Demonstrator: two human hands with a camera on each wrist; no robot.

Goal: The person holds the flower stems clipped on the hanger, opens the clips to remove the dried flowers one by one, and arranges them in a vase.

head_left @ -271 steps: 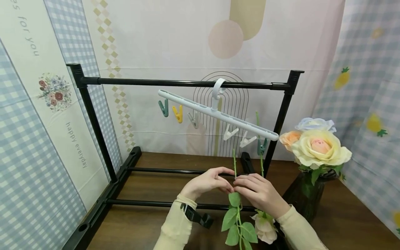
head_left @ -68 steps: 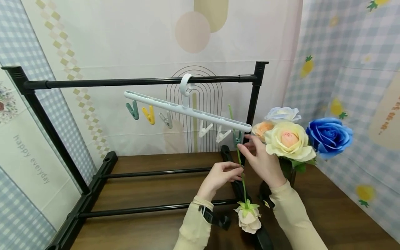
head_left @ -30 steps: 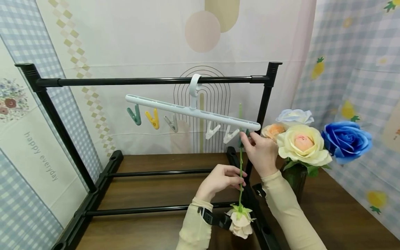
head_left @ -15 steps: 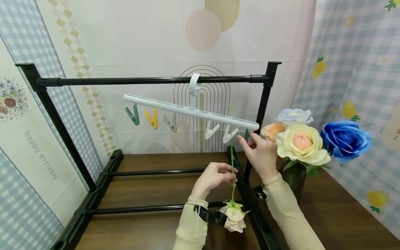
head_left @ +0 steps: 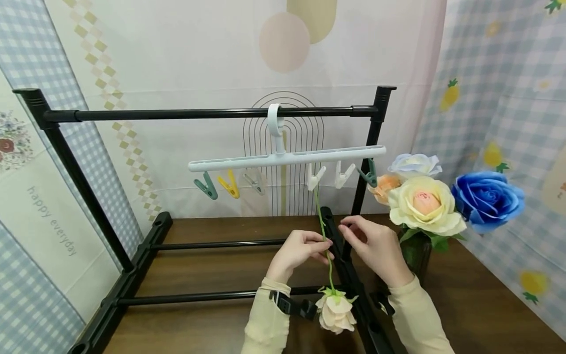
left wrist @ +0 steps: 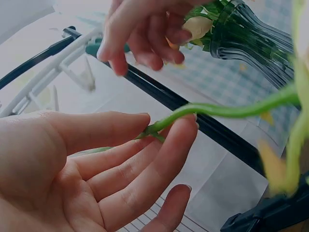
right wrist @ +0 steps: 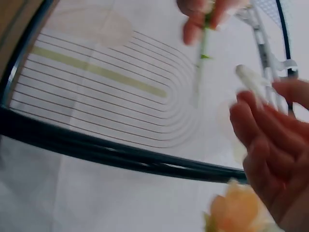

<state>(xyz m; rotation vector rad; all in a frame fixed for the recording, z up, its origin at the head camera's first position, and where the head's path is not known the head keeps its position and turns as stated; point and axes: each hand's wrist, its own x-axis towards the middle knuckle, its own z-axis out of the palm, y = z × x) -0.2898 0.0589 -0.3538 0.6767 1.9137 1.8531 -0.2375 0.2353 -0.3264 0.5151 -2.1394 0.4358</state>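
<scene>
A cream artificial rose (head_left: 336,312) hangs head-down, its green stem (left wrist: 227,110) pinched between the thumb and fingers of my left hand (head_left: 300,253). In the head view the stem's upper end overlaps a white clip (head_left: 315,177) on the pale blue hanger (head_left: 247,161). My right hand (head_left: 376,246) is just right of the stem, fingers loosely bent and holding nothing. Above it, the dark green clip (head_left: 369,173) at the hanger's right end grips nothing. The right wrist view shows my right hand's fingers (right wrist: 251,125) overlapping a blurred white clip.
The hanger hooks over a black rack's top bar (head_left: 177,114). Along its left half hang a green clip (head_left: 207,188), a yellow clip (head_left: 231,186) and a pale clip. At the right, a dark glass vase (head_left: 417,258) holds several roses, including a blue rose (head_left: 488,201).
My right hand has left the dark green clip and dropped beside the stem. The rose has come out of that clip, and the hanger's right end has swung up. Earlier, a blue rose joined the vase.
</scene>
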